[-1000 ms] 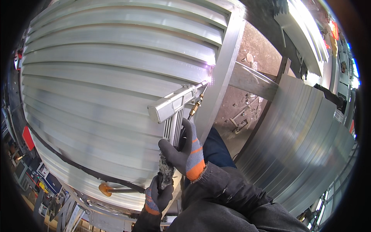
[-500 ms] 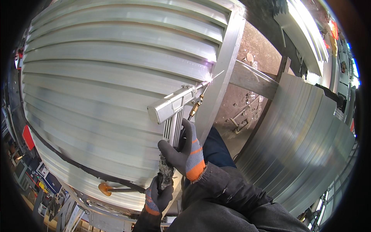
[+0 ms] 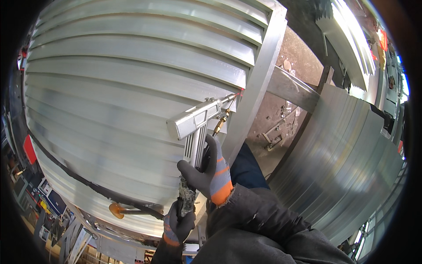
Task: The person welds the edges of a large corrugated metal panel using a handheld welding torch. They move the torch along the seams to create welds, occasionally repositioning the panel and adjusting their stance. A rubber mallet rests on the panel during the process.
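My right hand point(image 3: 213, 174), in a grey and black glove with an orange cuff, is wrapped around the handle of a silver handheld laser welding gun point(image 3: 193, 121). Below it my left hand point(image 3: 179, 225), gloved alike, grips the gun's cable point(image 3: 187, 197) where it is wrapped in ragged dark material. The gun's nozzle points up and right at the joint between a slat's end and the side rail point(image 3: 257, 83) of a louvred aluminium panel point(image 3: 132, 83). A small red light shows at the tip. A thin wire and brass fitting point(image 3: 221, 125) run beside the nozzle.
A mallet with an orange head point(image 3: 116, 210) lies at the panel's near left, beside a black hose point(image 3: 88, 184). Flat metal strips point(image 3: 334, 163) are stacked at the right. A metal crossbar point(image 3: 293, 90) spans the littered floor point(image 3: 281, 116). More long profiles point(image 3: 345, 48) lie far right.
The bright white-violet glare at the nozzle tip has gone out, leaving a small red light. The panel appears slightly further right in view. Both hands keep their grips.
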Tool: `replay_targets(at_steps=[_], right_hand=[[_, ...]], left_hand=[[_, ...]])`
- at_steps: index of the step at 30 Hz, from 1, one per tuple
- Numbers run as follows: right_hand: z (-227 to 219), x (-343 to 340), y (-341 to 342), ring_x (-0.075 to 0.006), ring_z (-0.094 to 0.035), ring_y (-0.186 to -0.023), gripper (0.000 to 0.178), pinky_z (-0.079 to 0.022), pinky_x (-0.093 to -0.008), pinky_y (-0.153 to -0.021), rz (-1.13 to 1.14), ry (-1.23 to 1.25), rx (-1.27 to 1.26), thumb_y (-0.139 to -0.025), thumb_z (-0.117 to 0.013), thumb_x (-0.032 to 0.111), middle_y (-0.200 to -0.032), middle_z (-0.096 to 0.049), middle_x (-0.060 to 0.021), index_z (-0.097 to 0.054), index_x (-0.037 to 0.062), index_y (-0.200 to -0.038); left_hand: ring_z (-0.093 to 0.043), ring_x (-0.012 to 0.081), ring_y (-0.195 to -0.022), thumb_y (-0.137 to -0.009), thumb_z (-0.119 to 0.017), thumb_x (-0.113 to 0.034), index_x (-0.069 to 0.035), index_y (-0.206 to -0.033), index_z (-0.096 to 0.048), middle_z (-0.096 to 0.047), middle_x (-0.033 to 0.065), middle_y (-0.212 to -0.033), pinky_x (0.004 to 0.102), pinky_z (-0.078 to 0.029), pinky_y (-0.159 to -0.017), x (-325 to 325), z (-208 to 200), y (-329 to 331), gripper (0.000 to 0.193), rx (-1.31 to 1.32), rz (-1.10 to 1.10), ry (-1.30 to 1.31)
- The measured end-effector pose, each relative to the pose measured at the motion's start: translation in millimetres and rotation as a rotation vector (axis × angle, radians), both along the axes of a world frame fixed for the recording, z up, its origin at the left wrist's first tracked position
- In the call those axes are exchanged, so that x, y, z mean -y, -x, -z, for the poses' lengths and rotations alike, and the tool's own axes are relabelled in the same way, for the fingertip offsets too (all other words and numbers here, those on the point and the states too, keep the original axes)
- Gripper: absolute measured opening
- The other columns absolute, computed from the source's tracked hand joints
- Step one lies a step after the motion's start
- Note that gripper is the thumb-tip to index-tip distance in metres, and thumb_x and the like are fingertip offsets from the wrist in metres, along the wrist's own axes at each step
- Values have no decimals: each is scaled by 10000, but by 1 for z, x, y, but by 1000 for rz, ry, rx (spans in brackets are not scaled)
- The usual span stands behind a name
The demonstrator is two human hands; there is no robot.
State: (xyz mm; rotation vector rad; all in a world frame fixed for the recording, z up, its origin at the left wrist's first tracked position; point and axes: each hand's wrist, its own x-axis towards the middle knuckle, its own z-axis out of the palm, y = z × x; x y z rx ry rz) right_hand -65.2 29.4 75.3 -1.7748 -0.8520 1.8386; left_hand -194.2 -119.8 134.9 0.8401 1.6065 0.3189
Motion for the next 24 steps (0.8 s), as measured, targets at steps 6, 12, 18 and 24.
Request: replay_targets(at_steps=[6, 12, 18, 24], right_hand=[[10, -3, -2, -128, -622, -694, 724, -532, -301, -589, 127, -36, -87, -825, -764, 109, -883, -616, -104, -346, -32, -1399], [14, -5, -1, -126, -625, -704, 693, -540, -299, -602, 132, -46, -77, -839, -755, 101, -888, -616, -96, -349, -30, -1386], [11, -8, -2, -126, -626, -708, 681, -545, -303, -605, 148, -23, -127, -857, -743, 94, -886, -615, -92, -334, -21, -1388], [7, -11, -4, -125, -622, -702, 664, -540, -304, -592, 133, -1, -123, -865, -733, 93, -870, -615, -89, -331, -18, -1382]], left_hand=[[-626, 107, -629, -927, -653, -111, -16, -1162, -593, -680, 58, -818, 285, -507, -563, -19, 2, 2, 261, 187, -322, 441], [-654, 134, -643, -905, -667, -101, -8, -1171, -590, -692, 69, -835, 305, -528, -584, -15, 9, 3, 293, 205, -308, 397], [-661, 133, -690, -898, -675, -93, -4, -1170, -586, -695, 81, -877, 303, -532, -603, -13, 13, 4, 300, 200, -281, 385], [-651, 122, -696, -890, -686, -82, 3, -1196, -579, -689, 72, -883, 295, -533, -606, -19, 8, 7, 334, 253, -326, 403]])
